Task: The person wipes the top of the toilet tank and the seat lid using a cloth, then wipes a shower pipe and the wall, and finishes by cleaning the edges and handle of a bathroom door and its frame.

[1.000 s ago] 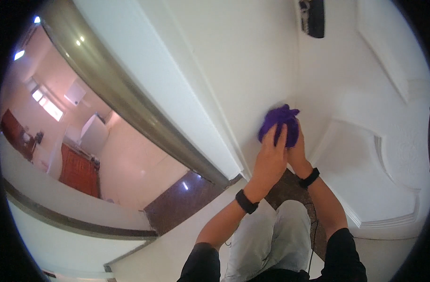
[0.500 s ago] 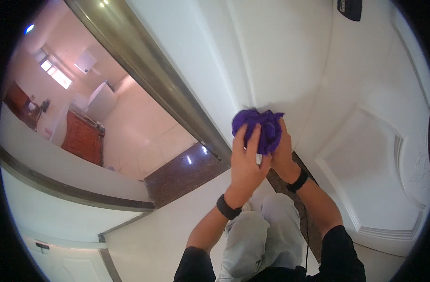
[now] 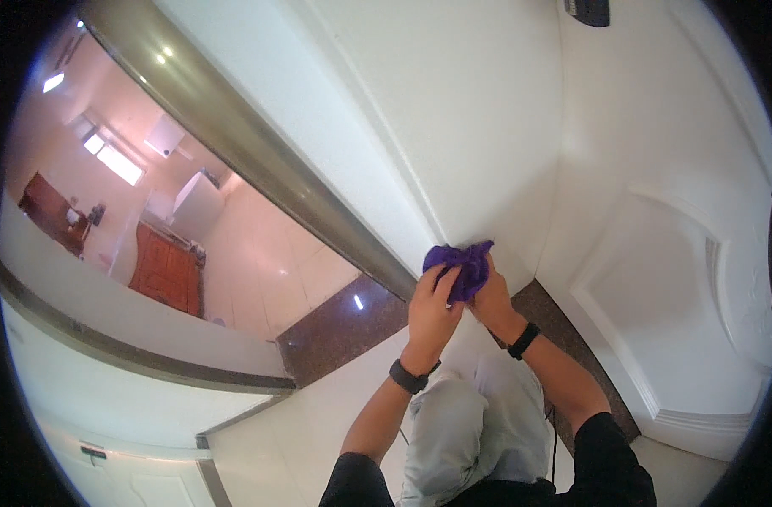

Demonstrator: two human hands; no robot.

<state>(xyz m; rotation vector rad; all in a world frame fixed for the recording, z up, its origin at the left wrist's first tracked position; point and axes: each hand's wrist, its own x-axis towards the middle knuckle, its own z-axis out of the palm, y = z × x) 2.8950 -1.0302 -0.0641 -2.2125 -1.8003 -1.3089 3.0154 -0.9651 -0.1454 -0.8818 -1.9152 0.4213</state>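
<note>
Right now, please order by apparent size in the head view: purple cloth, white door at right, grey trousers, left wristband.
Largest to smallest:
White door at right
Grey trousers
Purple cloth
Left wristband

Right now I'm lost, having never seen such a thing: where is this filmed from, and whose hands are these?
There is no robot here. A person wears a wide fisheye camera on their head, looking down, so straight edges bend near the rim. The left hand and right hand are that person's own, bare, with a dark band on each wrist. Together they hold a bunched purple cloth close to the bottom of a white wall. A panelled white door stands to the right; a doorway on the left shows another room. Dark stone lies across that doorway's floor.
</note>
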